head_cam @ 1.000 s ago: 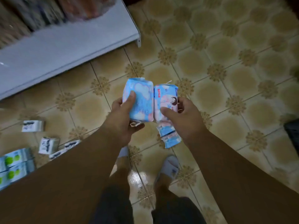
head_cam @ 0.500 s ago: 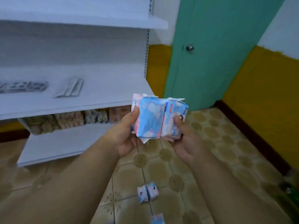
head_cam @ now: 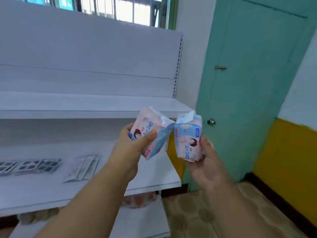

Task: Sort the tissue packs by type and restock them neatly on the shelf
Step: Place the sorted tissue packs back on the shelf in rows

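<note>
My left hand grips a pink-and-blue tissue pack with a cartoon face and "240" printed on it, tilted to the right. My right hand holds a second pack of the same kind upright. The two packs almost touch at their upper corners, in front of the right end of the white shelf unit. The middle shelf lies just below and behind the left pack.
Flat dark-patterned packs and a pale flat pack lie on the middle shelf at left. The upper shelf is bare. Brownish goods sit on the bottom shelf. A teal door stands to the right.
My view rose from the floor to the shelves. Both hands lifted the packs, which were pressed side by side, and drew them apart, one in each hand.
</note>
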Demonstrator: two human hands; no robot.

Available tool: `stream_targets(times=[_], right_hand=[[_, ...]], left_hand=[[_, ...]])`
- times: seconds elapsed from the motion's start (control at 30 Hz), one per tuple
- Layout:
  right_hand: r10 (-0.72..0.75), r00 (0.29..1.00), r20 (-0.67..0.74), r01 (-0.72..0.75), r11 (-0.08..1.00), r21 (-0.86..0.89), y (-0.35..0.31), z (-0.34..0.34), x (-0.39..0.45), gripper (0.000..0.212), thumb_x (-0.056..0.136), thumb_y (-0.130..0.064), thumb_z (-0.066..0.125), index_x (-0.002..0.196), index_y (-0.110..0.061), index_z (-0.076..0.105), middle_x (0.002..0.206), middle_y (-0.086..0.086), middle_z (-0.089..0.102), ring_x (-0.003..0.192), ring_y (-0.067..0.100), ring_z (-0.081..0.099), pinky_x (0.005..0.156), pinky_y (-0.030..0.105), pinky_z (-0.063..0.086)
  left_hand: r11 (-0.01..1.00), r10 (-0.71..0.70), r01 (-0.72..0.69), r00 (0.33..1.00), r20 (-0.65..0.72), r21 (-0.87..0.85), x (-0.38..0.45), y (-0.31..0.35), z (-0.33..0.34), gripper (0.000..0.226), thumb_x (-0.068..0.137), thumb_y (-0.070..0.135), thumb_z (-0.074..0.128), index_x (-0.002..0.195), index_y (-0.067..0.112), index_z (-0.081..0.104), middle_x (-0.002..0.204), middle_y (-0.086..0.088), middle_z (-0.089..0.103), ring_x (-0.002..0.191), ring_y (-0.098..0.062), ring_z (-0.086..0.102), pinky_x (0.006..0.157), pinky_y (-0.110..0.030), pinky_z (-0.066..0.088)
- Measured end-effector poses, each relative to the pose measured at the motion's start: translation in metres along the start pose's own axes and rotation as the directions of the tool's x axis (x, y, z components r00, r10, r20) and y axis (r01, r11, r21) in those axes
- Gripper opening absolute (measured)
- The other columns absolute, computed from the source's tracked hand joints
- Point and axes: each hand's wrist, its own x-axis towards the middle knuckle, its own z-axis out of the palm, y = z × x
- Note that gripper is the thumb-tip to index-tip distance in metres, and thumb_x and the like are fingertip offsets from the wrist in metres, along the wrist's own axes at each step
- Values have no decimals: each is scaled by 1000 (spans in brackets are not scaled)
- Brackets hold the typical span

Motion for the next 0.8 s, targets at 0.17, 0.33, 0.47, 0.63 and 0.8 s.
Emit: stream_targets(times=[0.17, 0.33, 0.47, 0.63, 0.8], right_hand=[[-159, 986, 45, 163, 981, -107, -16, 27, 56, 66, 74, -21, 73, 134, -7, 48, 110, 16, 72, 94, 26, 72, 83, 46, 59], [-298, 951, 79, 308, 911, -274, -26, 32, 119, 67, 70, -11, 80, 127, -16, 46, 121, 14, 65, 105, 29, 69, 86, 49, 58], [-326, 925, 194, 379, 787, -487, -36, 29, 179, 61, 72, 0, 81, 115, -26, 46, 115, 6, 64, 104, 23, 70, 85, 45, 59], [-189, 946, 265, 324, 635, -702, -65, 23, 271, 62, 70, -24, 87, 116, -29, 45, 108, -4, 66, 94, 11, 71, 82, 37, 60], [154, 985, 82, -27, 599, -800, -89, 41, 379, 56, 80, -49, 76, 120, -23, 46, 105, 12, 69, 74, 26, 72, 52, 37, 56]], left_hand=[[954, 160, -149, 987, -22, 259, 66, 30, 12, 56, 62, 30, 87, 106, 27, 53, 108, -5, 67, 95, -22, 68, 71, -32, 54], [828, 280, -228, 960, -26, 512, 130, 39, 25, 50, 70, 30, 87, 105, 30, 52, 104, 1, 65, 90, -16, 67, 66, -28, 55], [617, 376, -255, 926, 5, 745, 191, 34, 38, 67, 64, 35, 90, 118, 26, 51, 110, -1, 60, 85, -14, 66, 60, -21, 55], [455, 470, -240, 883, -3, 858, 263, 19, 58, 72, 60, 39, 91, 119, 24, 52, 111, -2, 54, 84, -12, 65, 65, -19, 55], [255, 498, -111, 867, -32, 960, 323, 12, 66, 78, 61, 33, 92, 125, 23, 50, 115, 4, 42, 84, -8, 56, 71, -12, 47]])
